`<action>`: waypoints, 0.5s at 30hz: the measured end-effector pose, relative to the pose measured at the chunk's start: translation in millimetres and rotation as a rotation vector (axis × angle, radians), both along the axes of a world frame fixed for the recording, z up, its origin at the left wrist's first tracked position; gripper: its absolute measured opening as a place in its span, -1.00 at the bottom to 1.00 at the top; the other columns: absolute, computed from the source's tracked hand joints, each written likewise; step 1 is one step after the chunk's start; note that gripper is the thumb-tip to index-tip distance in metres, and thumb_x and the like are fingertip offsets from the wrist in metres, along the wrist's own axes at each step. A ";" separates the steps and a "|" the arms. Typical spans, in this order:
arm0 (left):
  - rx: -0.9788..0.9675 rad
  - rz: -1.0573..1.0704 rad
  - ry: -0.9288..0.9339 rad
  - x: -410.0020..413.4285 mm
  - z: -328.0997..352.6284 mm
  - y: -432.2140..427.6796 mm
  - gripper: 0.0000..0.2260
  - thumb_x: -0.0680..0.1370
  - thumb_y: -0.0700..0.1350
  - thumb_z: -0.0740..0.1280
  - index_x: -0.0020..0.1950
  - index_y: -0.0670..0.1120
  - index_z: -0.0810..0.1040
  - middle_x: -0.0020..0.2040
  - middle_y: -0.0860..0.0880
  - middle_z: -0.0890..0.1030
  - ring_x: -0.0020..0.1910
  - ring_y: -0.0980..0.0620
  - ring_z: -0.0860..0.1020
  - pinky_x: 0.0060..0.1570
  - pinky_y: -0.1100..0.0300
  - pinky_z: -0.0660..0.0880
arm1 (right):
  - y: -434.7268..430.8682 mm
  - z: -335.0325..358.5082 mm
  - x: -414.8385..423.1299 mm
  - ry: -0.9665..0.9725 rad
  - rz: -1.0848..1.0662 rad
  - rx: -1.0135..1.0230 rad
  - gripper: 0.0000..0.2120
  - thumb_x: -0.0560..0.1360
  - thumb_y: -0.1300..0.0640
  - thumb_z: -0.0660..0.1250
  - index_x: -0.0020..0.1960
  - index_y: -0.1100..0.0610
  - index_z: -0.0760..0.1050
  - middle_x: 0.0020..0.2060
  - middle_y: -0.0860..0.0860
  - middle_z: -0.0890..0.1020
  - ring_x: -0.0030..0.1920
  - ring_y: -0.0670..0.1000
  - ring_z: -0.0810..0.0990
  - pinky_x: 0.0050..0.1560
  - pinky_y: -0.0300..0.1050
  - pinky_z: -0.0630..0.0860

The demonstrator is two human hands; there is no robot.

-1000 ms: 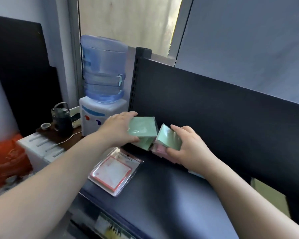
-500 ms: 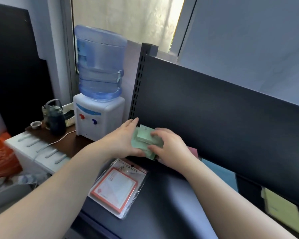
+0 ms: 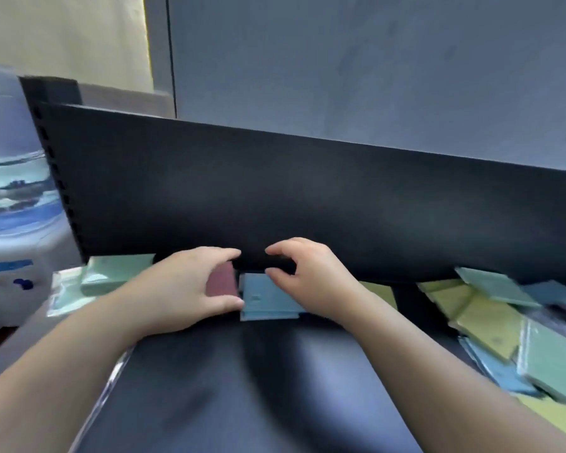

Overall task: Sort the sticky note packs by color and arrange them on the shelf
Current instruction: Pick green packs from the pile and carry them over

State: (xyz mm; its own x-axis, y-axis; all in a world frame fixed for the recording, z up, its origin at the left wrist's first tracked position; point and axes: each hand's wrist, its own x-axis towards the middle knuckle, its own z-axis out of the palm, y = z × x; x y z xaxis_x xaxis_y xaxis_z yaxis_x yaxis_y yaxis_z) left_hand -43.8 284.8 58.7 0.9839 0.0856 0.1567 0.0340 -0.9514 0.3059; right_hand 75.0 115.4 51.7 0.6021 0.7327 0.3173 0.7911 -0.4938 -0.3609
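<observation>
- Grey wall [image 3: 373, 60] rises behind a black shelf [image 3: 242, 387], which has an upright black back panel [image 3: 307, 197]; the whole view is blurred.
- At far left, beside the shelf, stands a water dispenser [image 3: 13, 223] with a blue bottle on top.
- Green sticky note packs [image 3: 118, 273] lie stacked at the shelf's left end, against the back panel.
- The left hand [image 3: 183, 286] grips a dark pink pack [image 3: 222, 282], with fingers over its far edge and thumb at its near edge.
- Just beside it on the right lies a blue pack [image 3: 268, 299], flat on the shelf.
- The right hand [image 3: 311, 279] lies over that blue pack with its fingers curled; I cannot tell whether it grips the pack.
- Further right sits a loose pile of yellow, green and blue packs [image 3: 484, 322], overlapping at odd angles.
</observation>
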 end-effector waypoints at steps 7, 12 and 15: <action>0.047 -0.215 0.079 65.4 -6.3 -120.7 -0.36 0.48 0.22 0.32 0.50 0.13 0.20 0.45 0.20 0.30 0.41 0.23 0.27 0.32 0.39 0.17 | -135.9 -3.9 33.0 0.041 -0.184 0.042 -0.66 0.50 0.04 0.33 0.26 0.07 0.52 0.11 -0.03 0.60 0.13 -0.07 0.53 0.18 -0.21 0.42; 0.069 -0.284 0.087 111.4 -11.2 -217.4 -0.39 0.49 0.20 0.32 0.49 0.11 0.23 0.44 0.18 0.33 0.41 0.20 0.28 0.35 0.33 0.21 | -230.8 -9.6 60.4 0.058 -0.240 0.014 -0.67 0.51 0.05 0.32 0.26 0.07 0.52 0.14 -0.04 0.61 0.15 -0.06 0.53 0.14 -0.29 0.35; 0.078 -0.297 0.100 137.5 -14.7 -273.7 -0.40 0.50 0.18 0.33 0.49 0.09 0.25 0.44 0.16 0.35 0.40 0.18 0.31 0.34 0.31 0.24 | -285.1 -11.7 78.9 0.075 -0.258 0.002 -0.67 0.51 0.04 0.32 0.26 0.06 0.52 0.14 -0.03 0.61 0.15 -0.06 0.53 0.13 -0.27 0.35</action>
